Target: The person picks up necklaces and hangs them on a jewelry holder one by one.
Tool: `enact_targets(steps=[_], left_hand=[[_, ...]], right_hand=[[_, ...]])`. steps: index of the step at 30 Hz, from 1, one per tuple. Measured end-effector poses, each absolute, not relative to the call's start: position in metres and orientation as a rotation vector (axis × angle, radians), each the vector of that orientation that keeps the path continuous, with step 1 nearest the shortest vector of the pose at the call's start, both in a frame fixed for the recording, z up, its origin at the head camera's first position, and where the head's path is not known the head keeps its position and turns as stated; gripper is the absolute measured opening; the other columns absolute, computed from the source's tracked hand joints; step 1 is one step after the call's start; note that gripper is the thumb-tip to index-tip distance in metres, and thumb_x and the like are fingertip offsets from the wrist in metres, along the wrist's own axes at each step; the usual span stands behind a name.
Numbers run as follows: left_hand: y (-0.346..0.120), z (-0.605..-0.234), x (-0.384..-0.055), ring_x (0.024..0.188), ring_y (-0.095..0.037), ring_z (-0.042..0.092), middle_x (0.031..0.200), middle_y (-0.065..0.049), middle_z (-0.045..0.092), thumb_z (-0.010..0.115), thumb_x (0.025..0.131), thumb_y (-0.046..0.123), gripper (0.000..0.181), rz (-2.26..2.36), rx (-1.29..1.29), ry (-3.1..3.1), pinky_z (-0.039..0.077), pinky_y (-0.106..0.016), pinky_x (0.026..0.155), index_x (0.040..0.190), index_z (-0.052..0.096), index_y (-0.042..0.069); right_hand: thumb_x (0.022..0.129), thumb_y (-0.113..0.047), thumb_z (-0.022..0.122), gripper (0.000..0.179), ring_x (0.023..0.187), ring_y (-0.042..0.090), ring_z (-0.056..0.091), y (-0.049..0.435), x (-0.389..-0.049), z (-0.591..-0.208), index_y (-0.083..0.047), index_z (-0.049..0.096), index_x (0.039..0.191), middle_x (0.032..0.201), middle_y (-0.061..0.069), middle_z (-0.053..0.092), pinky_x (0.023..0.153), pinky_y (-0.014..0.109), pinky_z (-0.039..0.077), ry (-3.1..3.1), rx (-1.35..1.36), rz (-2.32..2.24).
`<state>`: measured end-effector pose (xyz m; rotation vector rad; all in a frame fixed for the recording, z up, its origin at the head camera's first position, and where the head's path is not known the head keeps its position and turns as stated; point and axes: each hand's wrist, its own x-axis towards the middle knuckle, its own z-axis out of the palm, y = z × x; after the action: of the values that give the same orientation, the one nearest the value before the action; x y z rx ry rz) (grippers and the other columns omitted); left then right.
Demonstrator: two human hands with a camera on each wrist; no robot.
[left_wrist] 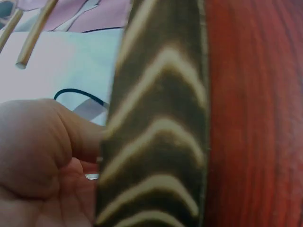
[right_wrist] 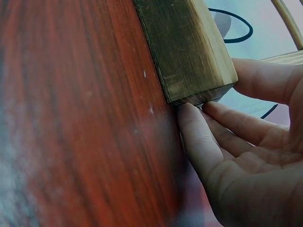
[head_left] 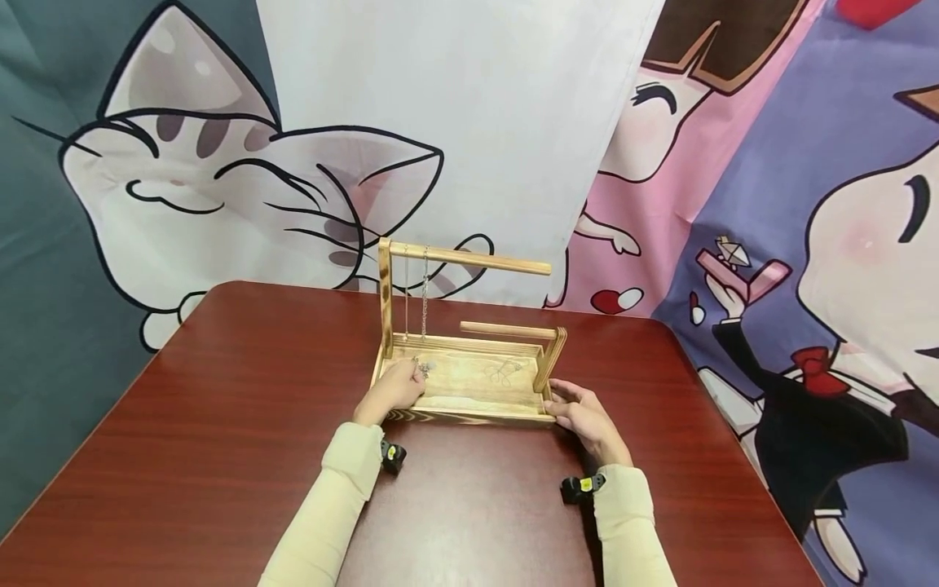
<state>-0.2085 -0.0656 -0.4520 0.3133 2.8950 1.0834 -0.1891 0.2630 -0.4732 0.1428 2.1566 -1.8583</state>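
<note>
A wooden jewelry stand (head_left: 469, 420) with a shallow tray base rests on the table. My left hand (head_left: 396, 386) reaches into the left part of the tray, its fingers curled at a small silvery piece of jewelry (head_left: 422, 368). In the left wrist view the thumb (left_wrist: 85, 137) shows beside the striped front wall (left_wrist: 156, 123), which hides the fingertips. With my right hand (head_left: 583, 416) I grip the tray's front right corner. Its thumb lies over the wall and the other fingers (right_wrist: 196, 135) meet the end of the wood (right_wrist: 194, 52).
Two thin necklaces (head_left: 425, 293) hang from the tall upper bar (head_left: 477, 258). A lower bar (head_left: 506, 329) stands at the right. A fine chain (head_left: 504, 372) lies in the tray's right half. The red-brown table (head_left: 257, 391) meets a printed cloth backdrop (head_left: 469, 98) behind.
</note>
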Motion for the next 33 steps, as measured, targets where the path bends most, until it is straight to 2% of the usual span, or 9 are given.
enact_targets(steps=[4, 7, 9, 16, 25, 29, 33], left_hand=[[-0.069, -0.448, -0.210, 0.067, -0.016, 0.049, 0.071, -0.004, 0.055, 0.054, 0.079, 0.001, 0.010, 1.271, 0.374, 2.881, 0.041, -0.029, 0.065, 0.071, 0.056, 0.006], [-0.070, -0.446, -0.211, 0.072, -0.018, 0.051, 0.081, -0.009, 0.057, 0.055, 0.085, 0.005, 0.004, 1.420, 0.339, 2.841, 0.041, -0.032, 0.069, 0.082, 0.056, 0.003], [-0.072, -0.443, -0.211, 0.075, -0.018, 0.051, 0.084, -0.008, 0.056, 0.054, 0.088, 0.007, 0.003, 1.497, 0.297, 2.822, 0.041, -0.031, 0.070, 0.087, 0.054, 0.004], [-0.078, -0.431, -0.208, 0.076, -0.017, 0.054, 0.082, -0.004, 0.055, 0.051, 0.087, 0.005, 0.005, 1.530, 0.200, 2.831, 0.042, -0.031, 0.071, 0.089, 0.055, 0.008], [-0.084, -0.424, -0.204, 0.073, -0.020, 0.058, 0.076, -0.009, 0.059, 0.053, 0.089, 0.010, 0.004, 1.431, 0.210, 2.854, 0.043, -0.032, 0.070, 0.087, 0.054, 0.006], [-0.087, -0.427, -0.205, 0.080, -0.023, 0.056, 0.086, -0.010, 0.061, 0.052, 0.090, 0.007, 0.006, 1.324, 0.201, 2.912, 0.044, -0.035, 0.073, 0.092, 0.055, 0.002], [-0.092, -0.423, -0.206, 0.091, -0.029, 0.058, 0.096, -0.014, 0.063, 0.050, 0.088, 0.005, 0.018, 1.200, 0.135, 2.951, 0.045, -0.041, 0.080, 0.104, 0.057, -0.003]], right_hand=[[0.084, -0.004, 0.059, 0.058, 0.115, 0.019, 0.050, 0.263, -0.189, -0.473, -0.006, 0.037, 0.137, 0.137, 0.017, 0.042, 0.080, 0.025, 0.045, 2.154, 0.154, -1.856], [0.084, -0.004, 0.059, 0.057, 0.115, 0.020, 0.049, 0.263, -0.189, -0.474, -0.006, 0.037, 0.137, 0.137, 0.018, 0.042, 0.080, 0.025, 0.045, 2.151, 0.161, -1.859], [0.085, -0.004, 0.059, 0.057, 0.116, 0.021, 0.048, 0.263, -0.189, -0.474, -0.006, 0.037, 0.138, 0.137, 0.018, 0.042, 0.080, 0.025, 0.045, 2.154, 0.152, -1.861], [0.085, -0.005, 0.059, 0.058, 0.119, 0.022, 0.046, 0.263, -0.190, -0.473, -0.005, 0.036, 0.138, 0.138, 0.018, 0.041, 0.080, 0.025, 0.045, 2.164, 0.133, -1.841], [0.084, -0.006, 0.060, 0.059, 0.117, 0.022, 0.048, 0.264, -0.191, -0.472, -0.006, 0.037, 0.138, 0.137, 0.018, 0.042, 0.080, 0.025, 0.045, 2.172, 0.130, -1.843], [0.082, -0.008, 0.061, 0.061, 0.113, 0.017, 0.051, 0.264, -0.189, -0.472, -0.004, 0.037, 0.137, 0.136, 0.019, 0.043, 0.078, 0.023, 0.045, 2.190, 0.094, -1.836], [0.082, -0.010, 0.063, 0.062, 0.110, 0.014, 0.052, 0.263, -0.190, -0.472, 0.001, 0.036, 0.136, 0.134, 0.023, 0.043, 0.075, 0.021, 0.046, 2.229, 0.032, -1.831]])
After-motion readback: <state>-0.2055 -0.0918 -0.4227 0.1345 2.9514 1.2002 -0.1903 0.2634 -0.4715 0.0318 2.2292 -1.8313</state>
